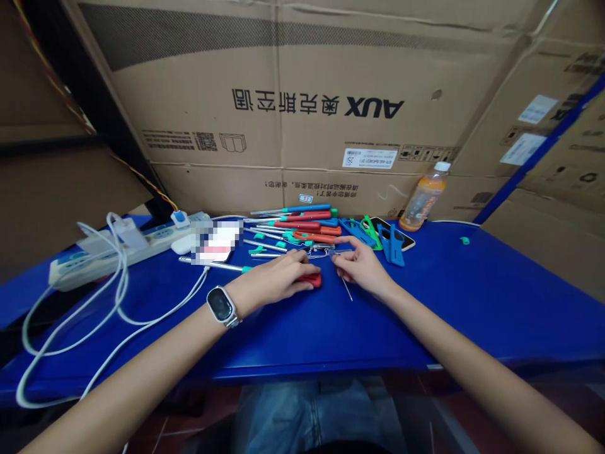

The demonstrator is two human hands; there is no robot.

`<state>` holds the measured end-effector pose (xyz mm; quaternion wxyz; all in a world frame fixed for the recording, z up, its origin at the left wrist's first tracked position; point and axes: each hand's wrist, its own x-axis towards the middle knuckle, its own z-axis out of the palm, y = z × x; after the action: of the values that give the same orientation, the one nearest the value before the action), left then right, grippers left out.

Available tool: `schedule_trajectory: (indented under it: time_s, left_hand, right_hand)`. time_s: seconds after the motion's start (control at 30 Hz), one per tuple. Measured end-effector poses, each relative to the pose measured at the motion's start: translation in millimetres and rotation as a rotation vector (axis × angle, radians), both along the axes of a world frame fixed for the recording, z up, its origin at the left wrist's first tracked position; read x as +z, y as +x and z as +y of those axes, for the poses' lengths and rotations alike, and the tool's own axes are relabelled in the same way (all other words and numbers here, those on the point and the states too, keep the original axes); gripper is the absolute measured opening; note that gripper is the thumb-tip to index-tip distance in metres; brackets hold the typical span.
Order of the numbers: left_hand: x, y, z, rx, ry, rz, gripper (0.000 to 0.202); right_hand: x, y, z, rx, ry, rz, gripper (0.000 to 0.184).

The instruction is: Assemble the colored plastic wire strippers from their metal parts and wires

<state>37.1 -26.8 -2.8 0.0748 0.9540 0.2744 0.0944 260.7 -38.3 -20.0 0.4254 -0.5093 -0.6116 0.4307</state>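
Note:
My left hand (285, 275) is closed over a red-handled tool (312, 279) lying on the blue table. Its silver shaft (227, 266), with a teal collar, sticks out to the left beneath my wrist. In my right hand (363, 268), a small screwdriver (347, 289) is pinched, its thin metal shaft slanting down toward me. The screwdriver's handle is mostly hidden by the fingers. Just beyond both hands lies a pile of similar tools with red handles (302, 224), blue handles (309, 208) and an orange handle (317, 236). Small teal pieces (258, 250) lie among them.
Blue plastic clips (391, 246), a green clip (371, 232) and a dark phone (401, 238) lie right of the pile. Behind them stands an orange drink bottle (424, 198). White cables (123, 277), a power strip (163, 236) and another phone (222, 243) occupy the left. Cardboard (307, 145) walls the back.

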Motion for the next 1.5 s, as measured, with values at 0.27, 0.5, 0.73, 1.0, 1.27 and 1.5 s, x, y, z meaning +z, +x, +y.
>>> schedule_trajectory:
  time_s: [0.27, 0.5, 0.73, 1.0, 1.27, 1.5]
  left_hand:
    - [-12.4, -23.4, -0.5, 0.098, -0.041, -0.12, 0.037]
    - [-4.5, -51.4, 14.3, 0.257, -0.159, -0.372, 0.021]
    - [-5.7, -72.4, 25.8, 0.27, -0.335, -0.329, 0.022]
    - [-3.7, -73.8, 22.7, 0.33, -0.428, -0.283, 0.023]
    - [-7.7, -73.7, 26.8, 0.339, -0.3, -0.332, 0.027]
    - [-13.0, -61.5, 27.3, 0.394, -0.163, -0.388, 0.02]
  right_hand:
    - [9.4, -34.8, 10.9, 0.009, -0.043, 0.219, 0.054]
    - [15.7, -58.3, 39.3, 0.053, 0.042, 0.384, 0.057]
    - [-2.1, -76.4, 53.1, 0.133, 0.212, 0.351, 0.037]
    - [-19.3, -76.3, 43.5, 0.165, 0.331, 0.225, 0.025]
    - [-19.7, -77.1, 42.7, 0.166, 0.32, 0.253, 0.028]
    - [-15.4, -72.0, 43.6, 0.124, 0.265, 0.33, 0.038]
